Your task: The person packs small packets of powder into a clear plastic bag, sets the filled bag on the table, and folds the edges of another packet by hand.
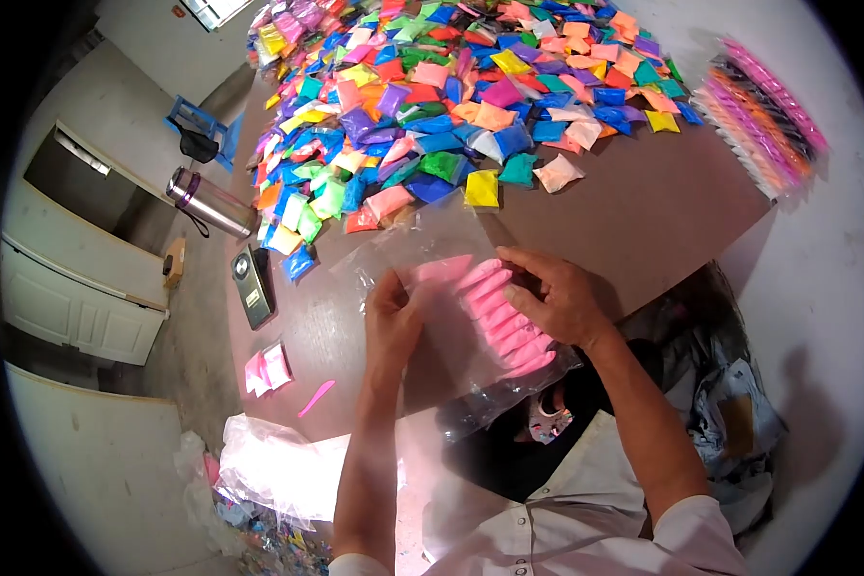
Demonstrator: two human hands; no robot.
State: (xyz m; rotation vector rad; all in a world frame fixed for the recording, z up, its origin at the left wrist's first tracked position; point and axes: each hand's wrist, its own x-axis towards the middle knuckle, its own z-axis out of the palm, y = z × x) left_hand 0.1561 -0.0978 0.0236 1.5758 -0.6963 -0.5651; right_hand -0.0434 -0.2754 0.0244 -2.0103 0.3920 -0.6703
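A clear plastic bag (461, 370) is spread between my hands above the table's near edge. Several pink packets (509, 322) lie stacked in a slanting row inside its right part. My left hand (394, 312) is closed in a pinch on the bag's left side. Just right of those fingers a single pink packet (444, 270) shows through the film; whether they touch it is unclear. Around the right end of the packet row curls my right hand (555, 300), thumb and fingers gripping the row through the bag.
Many colourful packets (432, 125) pile across the far part of the brown table (662, 221). Along the left edge are a steel flask (211, 202), a dark device (252, 288), pink-white packets (267, 369) and a pink plastic strip (317, 397). Filled long bags (763, 120) lie at right.
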